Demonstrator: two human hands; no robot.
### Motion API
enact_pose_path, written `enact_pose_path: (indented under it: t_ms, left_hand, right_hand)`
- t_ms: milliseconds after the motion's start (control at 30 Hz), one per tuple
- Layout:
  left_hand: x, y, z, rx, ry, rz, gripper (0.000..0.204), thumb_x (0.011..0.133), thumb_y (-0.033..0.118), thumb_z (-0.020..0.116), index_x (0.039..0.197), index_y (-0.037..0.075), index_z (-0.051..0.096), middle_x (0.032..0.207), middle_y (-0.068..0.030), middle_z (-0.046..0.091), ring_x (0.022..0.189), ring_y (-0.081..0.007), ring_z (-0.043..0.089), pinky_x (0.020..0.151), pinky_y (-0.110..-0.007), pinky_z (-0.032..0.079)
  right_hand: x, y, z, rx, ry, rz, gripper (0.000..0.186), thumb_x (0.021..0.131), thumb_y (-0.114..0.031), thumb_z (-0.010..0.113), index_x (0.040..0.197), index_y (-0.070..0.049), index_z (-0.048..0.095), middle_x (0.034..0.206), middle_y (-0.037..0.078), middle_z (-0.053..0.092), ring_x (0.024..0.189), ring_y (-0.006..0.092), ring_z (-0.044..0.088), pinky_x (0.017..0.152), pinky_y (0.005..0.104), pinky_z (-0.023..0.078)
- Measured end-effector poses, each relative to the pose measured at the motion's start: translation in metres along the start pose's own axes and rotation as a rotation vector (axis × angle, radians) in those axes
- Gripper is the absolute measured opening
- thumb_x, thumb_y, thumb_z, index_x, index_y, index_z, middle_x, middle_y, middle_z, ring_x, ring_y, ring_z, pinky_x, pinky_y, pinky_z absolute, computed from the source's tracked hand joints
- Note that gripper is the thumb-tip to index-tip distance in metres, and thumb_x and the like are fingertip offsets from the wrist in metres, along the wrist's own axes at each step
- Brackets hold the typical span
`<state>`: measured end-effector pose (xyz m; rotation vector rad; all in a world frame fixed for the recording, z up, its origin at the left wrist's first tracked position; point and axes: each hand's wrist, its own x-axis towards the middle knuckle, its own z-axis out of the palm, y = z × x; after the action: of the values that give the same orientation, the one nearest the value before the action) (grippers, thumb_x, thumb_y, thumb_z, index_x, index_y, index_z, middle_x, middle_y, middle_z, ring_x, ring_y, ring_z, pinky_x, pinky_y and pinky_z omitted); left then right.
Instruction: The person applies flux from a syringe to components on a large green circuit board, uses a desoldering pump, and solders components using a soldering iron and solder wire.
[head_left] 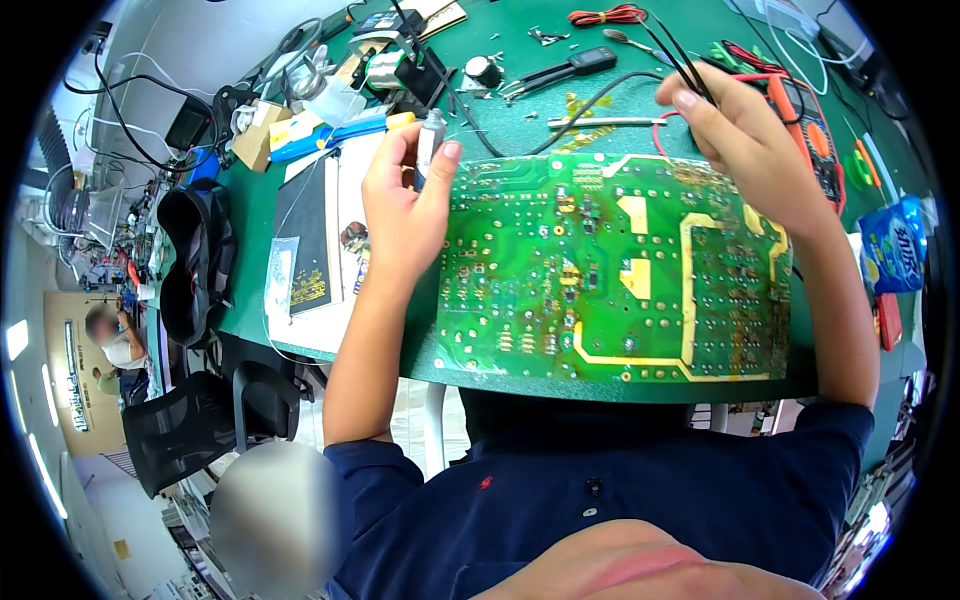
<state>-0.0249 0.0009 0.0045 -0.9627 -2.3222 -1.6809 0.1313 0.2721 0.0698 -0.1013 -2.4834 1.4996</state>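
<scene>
My left hand (408,205) is closed on a small grey container (431,137), held upright at the upper left corner of a large green circuit board (640,280). My right hand (735,135) grips black tweezers (672,48) with their tips pointing up and back, above the board’s upper right part. The board lies flat along the front edge of the green table, its copper side showing yellow traces and brownish stains at the right. Just behind it are a silver rod (615,122) and a dark cable (590,105).
Papers and a black pad (310,200) lie left of the board, near a black bag (180,260). A multimeter (815,140) and blue packet (890,245) sit right. Solder spool (385,70) and tools crowd the back. A black chair (175,430) and another person (125,350) are at left.
</scene>
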Motion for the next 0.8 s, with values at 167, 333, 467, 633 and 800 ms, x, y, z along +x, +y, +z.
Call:
enact_pose_path:
  t_ms: [167,333,467,633,800]
  left_hand:
    - [0.009,-0.008,0.000,0.099,0.069,0.049,0.026,0.092,0.015,0.072,0.112,0.000,0.065,0.090,-0.0059,0.071,0.077,-0.0086,0.063,0.069,-0.024,0.051]
    - [0.008,-0.025,-0.011,0.179,0.077,0.114,0.028,0.095,0.018,0.069,0.117,0.000,0.066,0.091,-0.0006,0.069,0.076,-0.0055,0.059,0.066,-0.022,0.047]
    - [0.010,-0.022,-0.008,0.181,0.046,0.117,0.029,0.095,0.017,0.068,0.118,0.000,0.066,0.093,-0.0023,0.069,0.080,-0.0072,0.060,0.071,-0.024,0.048]
    - [0.011,-0.027,-0.007,0.262,0.034,0.201,0.027,0.092,0.015,0.070,0.114,0.001,0.066,0.092,-0.0060,0.066,0.079,-0.0146,0.060,0.074,-0.029,0.049]
    - [0.008,-0.022,-0.002,0.218,0.057,0.220,0.025,0.093,0.016,0.069,0.113,0.001,0.066,0.092,-0.0064,0.065,0.080,-0.0161,0.060,0.074,-0.029,0.049]
  right_hand:
    - [0.013,0.038,-0.043,-0.477,0.115,-0.201,0.039,0.104,-0.035,0.052,0.108,0.002,0.061,0.072,0.001,0.043,0.070,0.0094,0.043,0.063,0.0275,0.039]
    - [0.017,0.039,-0.067,-0.429,-0.105,-0.067,0.036,0.104,-0.032,0.052,0.104,0.003,0.064,0.077,0.001,0.052,0.075,0.0110,0.050,0.070,0.0278,0.044]
    - [0.013,0.048,-0.078,-0.523,-0.098,-0.029,0.029,0.100,-0.023,0.060,0.109,0.004,0.064,0.082,0.003,0.059,0.078,0.0122,0.055,0.074,0.0295,0.047]
    - [0.017,0.060,-0.083,-0.588,-0.016,-0.106,0.025,0.095,-0.015,0.065,0.108,0.005,0.065,0.089,0.009,0.066,0.088,0.0177,0.065,0.082,0.0325,0.051]
    - [0.025,0.072,-0.090,-0.605,-0.088,-0.112,0.020,0.094,-0.007,0.065,0.106,0.008,0.064,0.087,0.006,0.055,0.081,0.0134,0.056,0.077,0.0295,0.048]
